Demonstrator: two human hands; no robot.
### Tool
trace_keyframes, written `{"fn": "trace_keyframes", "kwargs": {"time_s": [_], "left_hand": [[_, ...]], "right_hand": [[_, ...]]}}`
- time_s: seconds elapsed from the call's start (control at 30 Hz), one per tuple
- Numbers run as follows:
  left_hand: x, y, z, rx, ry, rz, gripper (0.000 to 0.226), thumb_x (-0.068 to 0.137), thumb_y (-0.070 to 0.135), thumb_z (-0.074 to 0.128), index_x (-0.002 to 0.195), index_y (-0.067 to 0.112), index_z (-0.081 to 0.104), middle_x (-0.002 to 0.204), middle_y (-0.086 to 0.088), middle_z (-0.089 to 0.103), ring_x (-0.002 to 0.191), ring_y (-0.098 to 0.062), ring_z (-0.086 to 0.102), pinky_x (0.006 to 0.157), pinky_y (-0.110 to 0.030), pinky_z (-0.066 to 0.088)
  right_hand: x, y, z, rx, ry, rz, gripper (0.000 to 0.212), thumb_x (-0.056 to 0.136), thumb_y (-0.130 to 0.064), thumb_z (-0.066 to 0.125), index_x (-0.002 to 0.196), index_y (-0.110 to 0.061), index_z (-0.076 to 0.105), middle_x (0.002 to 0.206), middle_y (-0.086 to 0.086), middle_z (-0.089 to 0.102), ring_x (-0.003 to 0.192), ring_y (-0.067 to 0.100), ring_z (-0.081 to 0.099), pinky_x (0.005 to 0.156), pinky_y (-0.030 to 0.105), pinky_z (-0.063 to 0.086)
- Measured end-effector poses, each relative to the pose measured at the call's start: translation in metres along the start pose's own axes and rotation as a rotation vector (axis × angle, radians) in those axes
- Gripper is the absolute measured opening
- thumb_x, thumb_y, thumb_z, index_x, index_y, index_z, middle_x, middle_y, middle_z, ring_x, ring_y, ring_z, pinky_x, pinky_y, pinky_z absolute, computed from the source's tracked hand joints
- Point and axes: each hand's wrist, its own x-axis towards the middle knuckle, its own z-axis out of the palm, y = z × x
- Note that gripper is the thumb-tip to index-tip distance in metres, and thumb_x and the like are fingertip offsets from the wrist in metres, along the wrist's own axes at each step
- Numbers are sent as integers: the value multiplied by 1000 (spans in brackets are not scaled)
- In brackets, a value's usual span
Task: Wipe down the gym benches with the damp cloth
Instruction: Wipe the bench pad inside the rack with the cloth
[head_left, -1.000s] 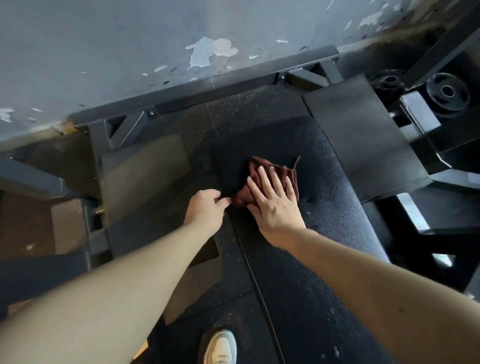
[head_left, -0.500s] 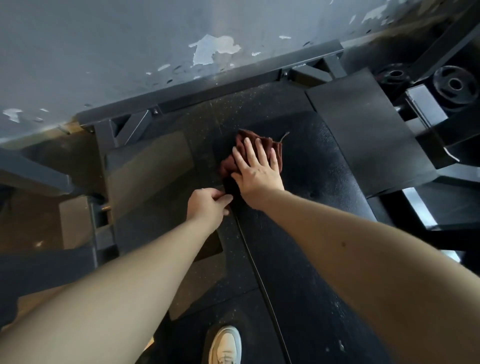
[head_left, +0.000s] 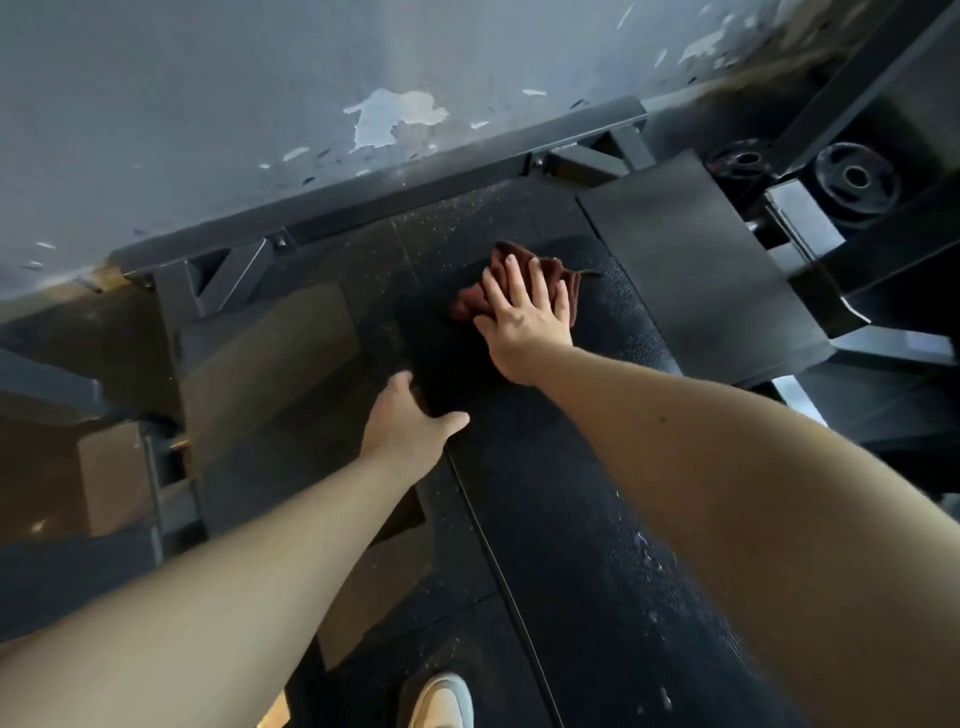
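Note:
A black textured bench pad (head_left: 582, 519) runs from the bottom right toward the wall. Near its far end lies a crumpled brown cloth (head_left: 519, 262). My right hand (head_left: 524, 322) lies flat on the cloth with fingers spread, pressing it onto the pad. My left hand (head_left: 410, 421) grips the pad's left edge, thumb on top and fingers wrapped over the side. Wet streaks glint on the near part of the pad.
A dark steel frame beam (head_left: 415, 192) runs along a grey wall with peeling paint. Flat black pads sit to the right (head_left: 691, 270) and left (head_left: 270, 364). Weight plates (head_left: 852, 179) sit at the top right. A white shoe (head_left: 441, 701) stands on the rubber floor.
My right hand has pushed the cloth farther up the pad toward the wall and slightly right. My left hand has opened from a loose fist and now grips the pad's edge.

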Motion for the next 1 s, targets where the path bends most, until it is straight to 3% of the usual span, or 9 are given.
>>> {"fn": "trace_keyframes", "kwargs": {"time_s": [0.1, 0.2, 0.33, 0.47, 0.57, 0.67, 0.87, 1.0], "left_hand": [[-2, 27, 7, 316, 14, -4, 112, 82, 43, 82, 162, 26, 6, 162, -7, 27, 136, -30, 50, 83, -38, 50], [0, 40, 12, 516, 20, -30, 114, 84, 42, 80, 163, 20, 1, 158, -11, 29, 127, -30, 56, 72, -37, 47], [1, 47, 14, 574, 11, -47, 115, 84, 39, 81, 162, 14, 0, 151, -12, 33, 122, -29, 58, 73, -36, 48], [6, 50, 16, 650, 9, -45, 116, 84, 43, 80, 161, 8, 0, 152, -15, 33, 117, -26, 61, 73, -33, 52], [8, 50, 16, 713, 9, -26, 118, 83, 48, 79, 161, 4, 0, 152, -16, 34, 115, -25, 62, 71, -30, 50], [7, 45, 17, 738, 28, -8, 119, 82, 48, 79, 161, 7, 1, 153, -16, 33, 115, -26, 63, 69, -30, 49], [8, 45, 15, 725, 10, -1, 116, 85, 49, 76, 161, 6, 1, 157, -17, 29, 120, -27, 61, 75, -33, 53], [7, 47, 14, 672, 2, -29, 115, 86, 46, 77, 161, 8, 0, 155, -15, 29, 120, -28, 60, 68, -33, 49]], "right_hand": [[-12, -1, 2, 32, 20, 38, 65, 106, -52, 26, 164, -32, 4, 172, 1, -13, 156, 27, -21, 125, 55, -12], [-64, 10, 11, 40, 25, 34, 66, 107, -51, 27, 165, -31, 3, 172, 1, -14, 156, 23, -21, 127, 50, -9], [-93, 42, 5, -25, -53, 5, 67, 107, -52, 29, 164, -32, 1, 172, -3, -16, 157, 19, -20, 127, 49, -1], [-37, 55, -19, 12, -66, 92, 67, 107, -51, 28, 165, -29, 0, 171, 0, -17, 156, 22, -22, 126, 50, -8], [10, 62, -34, 21, -86, 149, 67, 107, -52, 26, 164, -31, -2, 171, -2, -20, 155, 25, -24, 123, 58, -12], [29, 72, -41, 23, -95, 142, 66, 105, -56, 24, 163, -39, -2, 171, -7, -18, 155, 26, -24, 122, 65, -8], [-3, 86, -25, 52, 42, 138, 67, 106, -52, 28, 165, -29, 6, 173, 1, -11, 157, 22, -19, 127, 50, -3], [-70, 94, -4, 49, 74, 128, 66, 107, -47, 34, 165, -26, 10, 173, 0, -8, 157, 21, -18, 127, 46, -6]]}}
